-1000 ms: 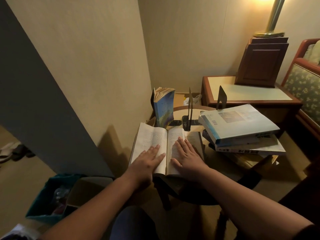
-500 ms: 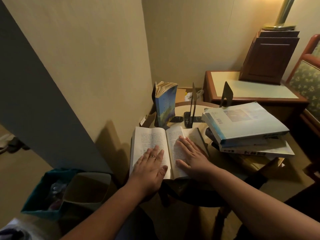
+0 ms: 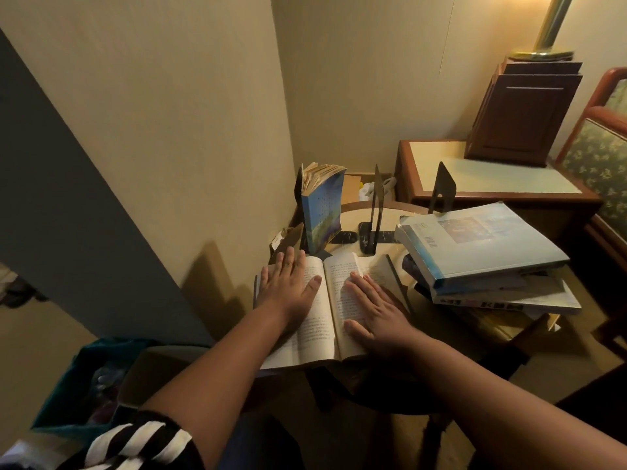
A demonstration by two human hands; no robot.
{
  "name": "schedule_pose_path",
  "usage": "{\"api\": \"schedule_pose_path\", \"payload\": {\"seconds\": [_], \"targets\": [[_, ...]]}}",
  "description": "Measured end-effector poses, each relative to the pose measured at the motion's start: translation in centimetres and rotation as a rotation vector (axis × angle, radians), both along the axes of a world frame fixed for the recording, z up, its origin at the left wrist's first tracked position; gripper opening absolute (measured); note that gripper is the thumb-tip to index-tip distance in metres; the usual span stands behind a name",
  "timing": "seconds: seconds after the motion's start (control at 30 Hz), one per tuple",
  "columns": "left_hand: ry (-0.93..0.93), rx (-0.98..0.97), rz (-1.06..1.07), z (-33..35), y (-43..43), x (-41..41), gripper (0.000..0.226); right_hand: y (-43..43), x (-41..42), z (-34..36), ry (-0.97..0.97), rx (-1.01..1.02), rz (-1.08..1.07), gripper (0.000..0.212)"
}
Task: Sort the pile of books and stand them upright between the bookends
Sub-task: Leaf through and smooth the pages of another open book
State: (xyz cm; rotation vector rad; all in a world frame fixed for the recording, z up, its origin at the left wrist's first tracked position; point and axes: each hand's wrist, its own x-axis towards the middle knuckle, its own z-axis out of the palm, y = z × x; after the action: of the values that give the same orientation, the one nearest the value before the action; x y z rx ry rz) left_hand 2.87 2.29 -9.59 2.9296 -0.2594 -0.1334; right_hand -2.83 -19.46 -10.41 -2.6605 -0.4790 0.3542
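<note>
An open book [image 3: 327, 301] lies flat at the front of a small round table [image 3: 390, 247]. My left hand [image 3: 288, 286] rests flat on its left page and my right hand [image 3: 376, 310] flat on its right page, fingers spread. Behind it a blue paperback [image 3: 320, 212] stands upright against a dark bookend at the far left. A second black bookend [image 3: 375, 212] stands in the middle, and a third [image 3: 441, 188] rises behind a pile of books [image 3: 481, 252] lying flat on the right.
A beige wall [image 3: 169, 130] runs close along the left. A wooden side table [image 3: 488, 179] with a dark box [image 3: 522, 110] and a lamp base stands at the back right, next to an upholstered chair [image 3: 604, 154]. A teal bin [image 3: 84, 378] sits on the floor at lower left.
My left hand has slid forward up the left page toward the standing blue paperback. The right hand stays on the right page. The view has shifted closer and slightly left.
</note>
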Motion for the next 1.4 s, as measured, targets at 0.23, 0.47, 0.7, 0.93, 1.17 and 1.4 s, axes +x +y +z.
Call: {"api": "schedule_pose_path", "payload": {"seconds": [0.23, 0.47, 0.7, 0.93, 1.17, 1.4], "targets": [[-0.045, 0.005, -0.222, -1.2, 1.0, -5.7, 0.081, 0.0, -0.7, 0.2, -0.028, 0.045, -0.006, 0.085], [-0.053, -0.044, -0.242, -2.2, 1.9, -8.5, 0.077, 0.4, -1.4, 1.0, 0.056, 0.113, -0.091, 0.086], [0.091, -0.184, -0.057, -0.7, 0.6, -7.0, 0.062, 1.2, -2.0, 1.7, 0.020, 0.391, -0.267, 0.088], [-0.050, -0.357, -0.041, 1.5, 0.1, -6.8, 0.059, 1.7, -2.8, 3.2, -0.131, 0.627, -0.316, 0.062], [-0.281, -0.533, -0.105, 4.7, -1.9, -6.9, 0.057, 2.4, -2.6, 4.9, -0.274, 0.251, -0.081, 0.043], [-0.233, -0.276, -0.098, 4.4, -1.1, -6.4, 0.051, 2.2, -2.2, 4.2, -0.322, -0.135, 0.097, 0.057]]}}
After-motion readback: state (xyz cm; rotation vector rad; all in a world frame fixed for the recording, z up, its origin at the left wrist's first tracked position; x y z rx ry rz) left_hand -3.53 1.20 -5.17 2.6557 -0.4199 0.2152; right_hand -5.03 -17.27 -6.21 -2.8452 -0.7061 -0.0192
